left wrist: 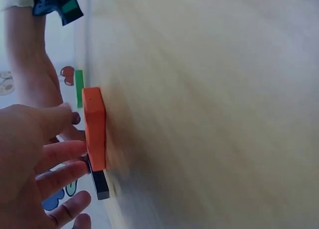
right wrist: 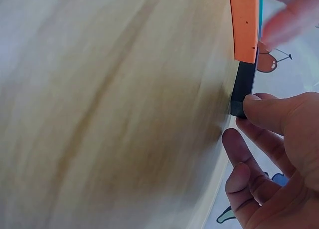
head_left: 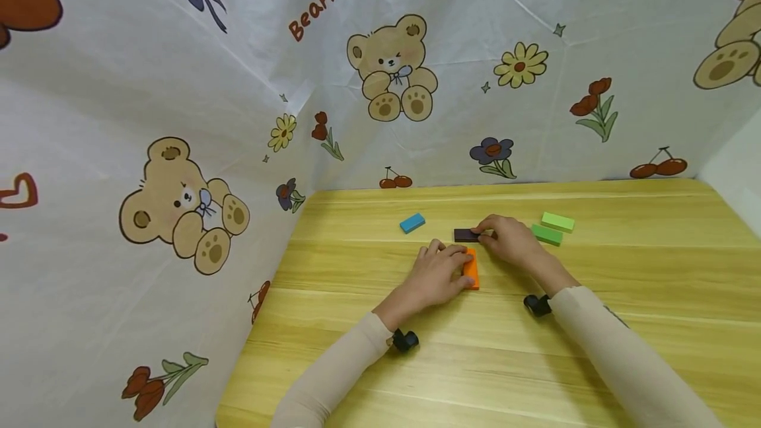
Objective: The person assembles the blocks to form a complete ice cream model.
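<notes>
An orange block [head_left: 472, 273] lies lengthwise on the wooden table. My left hand [head_left: 436, 273] is at its left side, fingers spread and loosely bent. In the left wrist view the fingertips are close behind the orange block [left wrist: 95, 131], and whether they touch it I cannot tell. Just beyond it, a black block [head_left: 464, 236] lies crosswise. My right hand [head_left: 510, 241] pinches the right end of that black block [right wrist: 242, 84] between thumb and forefinger, while the other fingers curl loosely below.
A blue block [head_left: 412, 223] lies at the back left. Right of my right hand are a green block [head_left: 548, 235] and a light green block [head_left: 557, 221]. A printed cloth [head_left: 458, 5] hangs behind the table [head_left: 475, 375] and along its left side.
</notes>
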`<action>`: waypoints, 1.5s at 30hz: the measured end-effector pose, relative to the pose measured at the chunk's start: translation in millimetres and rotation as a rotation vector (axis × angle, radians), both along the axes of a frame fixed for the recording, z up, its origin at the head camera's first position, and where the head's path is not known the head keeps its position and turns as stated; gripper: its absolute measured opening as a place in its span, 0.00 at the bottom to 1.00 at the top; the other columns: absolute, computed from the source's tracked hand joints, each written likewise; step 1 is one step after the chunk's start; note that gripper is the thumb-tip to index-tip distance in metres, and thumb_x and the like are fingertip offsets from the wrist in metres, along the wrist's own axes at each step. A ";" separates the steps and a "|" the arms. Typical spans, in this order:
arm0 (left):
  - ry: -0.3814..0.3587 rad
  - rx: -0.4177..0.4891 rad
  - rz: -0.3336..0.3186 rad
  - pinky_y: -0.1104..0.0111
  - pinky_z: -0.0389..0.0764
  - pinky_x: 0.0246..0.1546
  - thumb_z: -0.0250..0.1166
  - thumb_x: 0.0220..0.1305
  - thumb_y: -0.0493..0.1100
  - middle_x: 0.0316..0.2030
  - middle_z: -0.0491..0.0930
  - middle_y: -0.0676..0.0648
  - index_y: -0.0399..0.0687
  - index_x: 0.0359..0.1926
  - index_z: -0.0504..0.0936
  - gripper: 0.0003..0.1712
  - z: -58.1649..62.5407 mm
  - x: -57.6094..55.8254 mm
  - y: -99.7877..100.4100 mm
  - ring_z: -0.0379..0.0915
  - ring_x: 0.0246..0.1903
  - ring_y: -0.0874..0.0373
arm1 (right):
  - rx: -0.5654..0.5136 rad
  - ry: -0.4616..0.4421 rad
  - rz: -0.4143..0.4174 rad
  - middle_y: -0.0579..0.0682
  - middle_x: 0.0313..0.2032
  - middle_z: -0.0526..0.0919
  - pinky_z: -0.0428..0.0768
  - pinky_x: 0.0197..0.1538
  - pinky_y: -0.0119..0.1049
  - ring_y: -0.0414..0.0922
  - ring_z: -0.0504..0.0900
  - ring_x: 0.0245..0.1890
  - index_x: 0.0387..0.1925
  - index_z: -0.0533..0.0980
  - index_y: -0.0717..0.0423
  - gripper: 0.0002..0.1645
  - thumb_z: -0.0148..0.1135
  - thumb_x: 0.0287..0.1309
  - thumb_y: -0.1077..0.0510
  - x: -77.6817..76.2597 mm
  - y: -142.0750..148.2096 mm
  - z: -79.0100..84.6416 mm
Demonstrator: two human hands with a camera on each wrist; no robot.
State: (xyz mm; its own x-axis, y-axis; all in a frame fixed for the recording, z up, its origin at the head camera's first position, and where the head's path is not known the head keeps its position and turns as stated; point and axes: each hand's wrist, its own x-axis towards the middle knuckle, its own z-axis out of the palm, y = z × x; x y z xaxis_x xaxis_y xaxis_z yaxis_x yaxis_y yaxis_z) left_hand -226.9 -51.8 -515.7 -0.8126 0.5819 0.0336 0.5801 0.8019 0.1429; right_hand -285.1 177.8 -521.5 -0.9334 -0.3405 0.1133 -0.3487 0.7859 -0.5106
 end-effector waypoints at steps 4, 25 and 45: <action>0.022 0.079 0.009 0.63 0.70 0.54 0.57 0.82 0.61 0.76 0.75 0.57 0.68 0.76 0.76 0.27 3.3 -13.0 -0.3 0.68 0.61 0.54 | 0.006 0.000 -0.008 0.60 0.57 0.89 0.86 0.52 0.58 0.56 0.89 0.46 0.56 0.88 0.58 0.15 0.67 0.72 0.61 1.3 -0.1 0.4; 0.015 0.081 0.082 0.67 0.77 0.43 0.72 0.74 0.47 0.49 0.89 0.56 0.61 0.50 0.92 0.08 6.3 -78.5 7.5 0.76 0.43 0.58 | 0.003 -0.019 -0.039 0.60 0.58 0.89 0.86 0.49 0.55 0.55 0.89 0.43 0.54 0.89 0.57 0.14 0.69 0.71 0.61 4.5 -3.1 4.2; -0.026 0.117 0.107 0.69 0.76 0.43 0.72 0.74 0.49 0.48 0.89 0.57 0.61 0.47 0.93 0.06 7.8 -79.0 4.7 0.73 0.43 0.59 | 0.014 -0.005 -0.023 0.60 0.58 0.89 0.85 0.55 0.60 0.61 0.89 0.52 0.54 0.90 0.56 0.14 0.68 0.71 0.62 3.3 -2.4 3.0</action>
State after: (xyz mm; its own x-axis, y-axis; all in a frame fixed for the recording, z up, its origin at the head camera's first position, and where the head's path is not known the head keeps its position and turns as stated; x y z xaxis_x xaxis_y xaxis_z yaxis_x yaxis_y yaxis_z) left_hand -305.9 -47.1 -507.8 -0.8710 0.4857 0.0740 0.4875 0.8357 0.2528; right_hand -281.8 175.4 -518.5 -0.9414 -0.3207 0.1039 -0.3281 0.8006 -0.5014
